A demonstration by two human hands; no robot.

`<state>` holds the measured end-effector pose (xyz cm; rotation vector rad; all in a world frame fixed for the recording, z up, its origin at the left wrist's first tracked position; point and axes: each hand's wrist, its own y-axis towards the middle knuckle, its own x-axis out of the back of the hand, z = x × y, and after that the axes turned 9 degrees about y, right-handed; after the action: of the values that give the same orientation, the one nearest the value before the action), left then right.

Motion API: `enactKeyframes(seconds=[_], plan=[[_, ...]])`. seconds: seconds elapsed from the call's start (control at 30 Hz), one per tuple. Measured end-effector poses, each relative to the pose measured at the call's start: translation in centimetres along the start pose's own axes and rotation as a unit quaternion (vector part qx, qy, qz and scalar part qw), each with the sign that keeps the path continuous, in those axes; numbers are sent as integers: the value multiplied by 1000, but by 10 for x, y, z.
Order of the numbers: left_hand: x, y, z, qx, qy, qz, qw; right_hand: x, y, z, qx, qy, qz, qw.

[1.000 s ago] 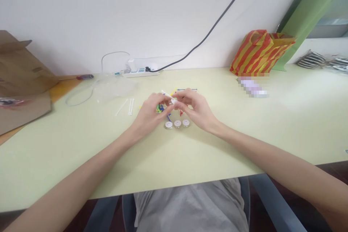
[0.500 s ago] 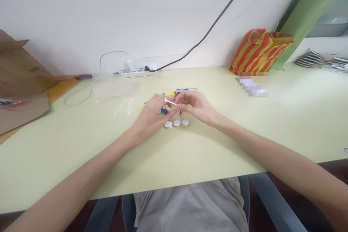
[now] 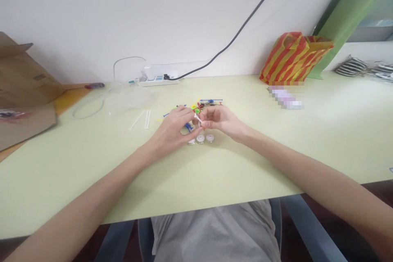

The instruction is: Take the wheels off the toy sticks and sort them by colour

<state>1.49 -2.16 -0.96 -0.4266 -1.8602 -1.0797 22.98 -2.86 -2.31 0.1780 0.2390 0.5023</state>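
A small white plastic rod (image 3: 198, 118) with a knobbed end is pinched between the thumb and fingers of my right hand (image 3: 224, 123). It now points up and to the left. Close beside it is my left hand (image 3: 172, 129), thumb and fingers apart; whether the thumb tip touches the rod's lower end I cannot tell. Partly hidden behind both hands lie blue plastic pieces (image 3: 188, 126), a green piece (image 3: 197, 111) and other red and yellow ones. Small round white-topped discs (image 3: 200, 138) sit in a row just below my hands, the leftmost partly covered by my left thumb.
Thin white sticks (image 3: 147, 119) lie to the left. Behind are a clear plastic bag (image 3: 125, 96), a power strip (image 3: 158, 82) with a black cable, and a screwdriver (image 3: 95, 85). A cardboard box (image 3: 27, 77) stands far left, a striped bag (image 3: 287, 59) at back right.
The white rod has turned more upright and shifted slightly right. My left hand has moved a little right, and its thumb now covers more of the leftmost disc.
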Motion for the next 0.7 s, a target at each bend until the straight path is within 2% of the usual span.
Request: enactKeyframes(seconds=[0.17, 0.3, 0.4, 0.5, 0.6, 0.7], plan=[[1, 1, -4, -23, 4, -44, 999, -1, 2, -2, 3, 36, 11, 999], [11, -1, 3, -9, 16, -88, 996, 4, 0, 7, 51, 67, 17, 996], [23, -2, 8, 23, 8, -104, 994, 14, -2, 16, 89, 51, -37, 994], [29, -2, 13, 38, 36, -138, 989, 24, -1, 19, 98, 13, -102, 990], [26, -4, 30, 31, 79, -142, 986, 28, 0, 15, 83, -38, -151, 984], [19, -10, 54, 37, 102, -131, 985, 29, 0, 10, 71, -73, -174, 980]])
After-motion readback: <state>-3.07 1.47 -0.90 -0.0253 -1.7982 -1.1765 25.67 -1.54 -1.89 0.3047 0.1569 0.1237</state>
